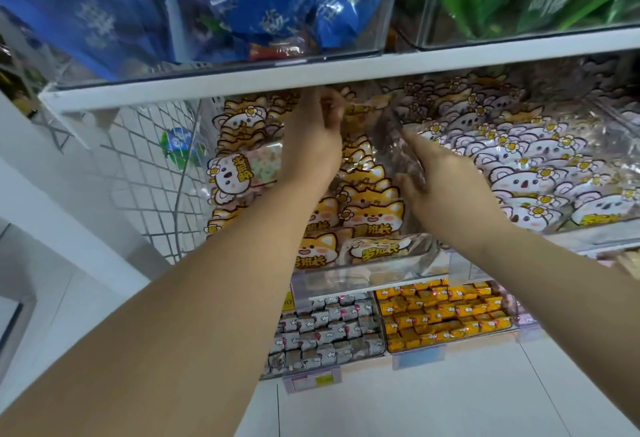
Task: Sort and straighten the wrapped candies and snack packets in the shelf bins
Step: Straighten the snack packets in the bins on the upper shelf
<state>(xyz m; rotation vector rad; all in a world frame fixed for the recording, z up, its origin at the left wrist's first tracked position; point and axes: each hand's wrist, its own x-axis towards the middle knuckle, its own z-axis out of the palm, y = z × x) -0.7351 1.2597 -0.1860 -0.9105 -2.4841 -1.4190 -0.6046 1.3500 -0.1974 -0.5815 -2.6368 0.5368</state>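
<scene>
Both in the fox bin (363,272): left hand (311,138), grip pinching a rear packet (360,109), likely straightens it; right hand (446,187), grip round the divider (391,138), likely steadies.

Orange fox packets (367,201) stand in overlapping rows in the middle clear bin (363,273), with your left hand (311,145) pinching one at the back. White koala packets (526,173) crowd the bin just right. Below, silver candies (322,329) and yellow candies (440,312) lie in tidy rows.
</scene>
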